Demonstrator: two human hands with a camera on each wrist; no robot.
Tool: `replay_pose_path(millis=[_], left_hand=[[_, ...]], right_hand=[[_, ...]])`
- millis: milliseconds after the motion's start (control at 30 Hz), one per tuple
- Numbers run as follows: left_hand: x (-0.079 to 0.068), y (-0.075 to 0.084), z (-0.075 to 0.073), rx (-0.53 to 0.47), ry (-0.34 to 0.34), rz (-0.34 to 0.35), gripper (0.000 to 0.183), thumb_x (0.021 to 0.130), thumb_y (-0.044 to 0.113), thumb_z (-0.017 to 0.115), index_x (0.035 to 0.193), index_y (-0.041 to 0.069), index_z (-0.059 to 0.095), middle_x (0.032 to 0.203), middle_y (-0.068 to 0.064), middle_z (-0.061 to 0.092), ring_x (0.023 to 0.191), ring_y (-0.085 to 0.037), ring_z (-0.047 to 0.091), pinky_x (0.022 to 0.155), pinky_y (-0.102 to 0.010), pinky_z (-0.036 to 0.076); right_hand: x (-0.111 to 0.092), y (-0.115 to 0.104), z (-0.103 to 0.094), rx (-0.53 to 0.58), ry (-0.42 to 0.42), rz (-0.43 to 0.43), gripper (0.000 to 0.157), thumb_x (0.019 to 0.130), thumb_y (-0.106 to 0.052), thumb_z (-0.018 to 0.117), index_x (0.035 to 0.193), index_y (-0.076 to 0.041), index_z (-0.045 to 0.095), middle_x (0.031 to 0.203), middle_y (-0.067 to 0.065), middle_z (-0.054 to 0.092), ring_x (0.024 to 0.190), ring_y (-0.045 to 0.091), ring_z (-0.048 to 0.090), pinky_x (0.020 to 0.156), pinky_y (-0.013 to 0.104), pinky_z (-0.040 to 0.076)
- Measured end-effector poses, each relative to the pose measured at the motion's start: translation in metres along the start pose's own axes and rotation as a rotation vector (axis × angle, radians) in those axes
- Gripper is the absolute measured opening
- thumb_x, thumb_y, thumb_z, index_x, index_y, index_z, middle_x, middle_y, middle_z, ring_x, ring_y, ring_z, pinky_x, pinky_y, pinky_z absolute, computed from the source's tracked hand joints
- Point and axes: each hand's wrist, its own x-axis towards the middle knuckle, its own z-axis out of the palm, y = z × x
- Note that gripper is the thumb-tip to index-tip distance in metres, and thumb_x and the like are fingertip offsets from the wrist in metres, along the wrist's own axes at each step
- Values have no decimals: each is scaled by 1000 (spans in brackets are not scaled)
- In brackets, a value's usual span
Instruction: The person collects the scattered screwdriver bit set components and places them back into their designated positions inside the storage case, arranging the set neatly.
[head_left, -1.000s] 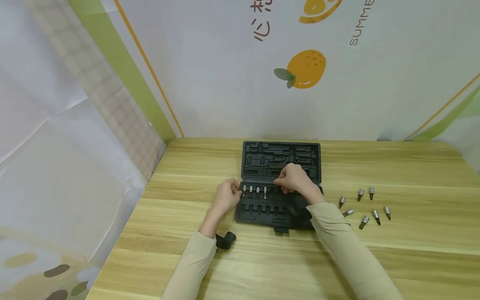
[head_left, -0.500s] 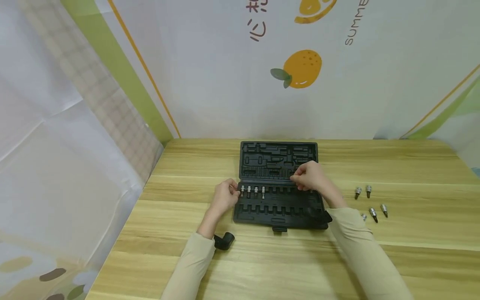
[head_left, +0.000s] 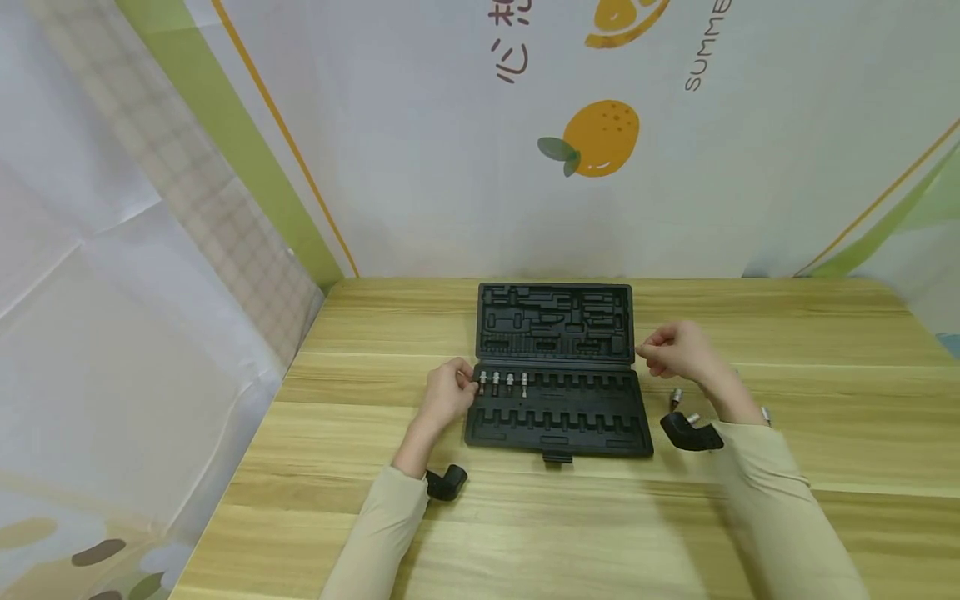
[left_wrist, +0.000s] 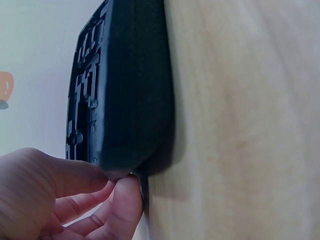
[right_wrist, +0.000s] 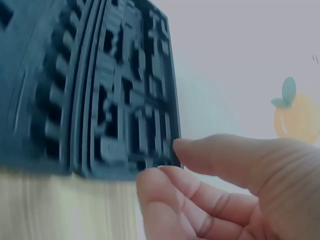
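A black socket case (head_left: 558, 406) lies open on the table, its moulded lid (head_left: 555, 321) folded back toward the wall. Several silver bit sockets (head_left: 510, 383) stand side by side at the left end of its upper row of slots. My left hand (head_left: 447, 393) holds the left edge of the case near the hinge; in the left wrist view its thumb and forefinger pinch a corner of the case (left_wrist: 135, 90). To the right of the case is my right hand (head_left: 678, 350), over the table. Its thumb and forefinger (right_wrist: 157, 187) are apart, with nothing between them.
Loose bit sockets lie right of the case, one socket (head_left: 677, 398) below my right hand, others partly hidden by the forearm. Black wrist-camera mounts (head_left: 686, 433) sit on both wrists. A white printed cloth (head_left: 450, 167) hangs behind the wooden table (head_left: 562, 533).
My right hand has moved right, from over the case's upper row to beyond its right edge. My left hand stays on the case's left edge. The view has shifted slightly.
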Motion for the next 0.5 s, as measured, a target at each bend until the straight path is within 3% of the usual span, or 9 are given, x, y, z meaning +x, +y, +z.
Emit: replay_pose_path(millis=[500], left_hand=[[-2, -2, 0, -5, -8, 14, 6, 84, -6, 60, 89, -5, 57, 63, -8, 57, 48, -12, 49, 43, -22, 39]], right_hand=[[-24, 51, -44, -31, 25, 85, 32, 94, -11, 53, 104, 19, 53, 70, 5, 65, 62, 15, 64, 58, 30, 55]])
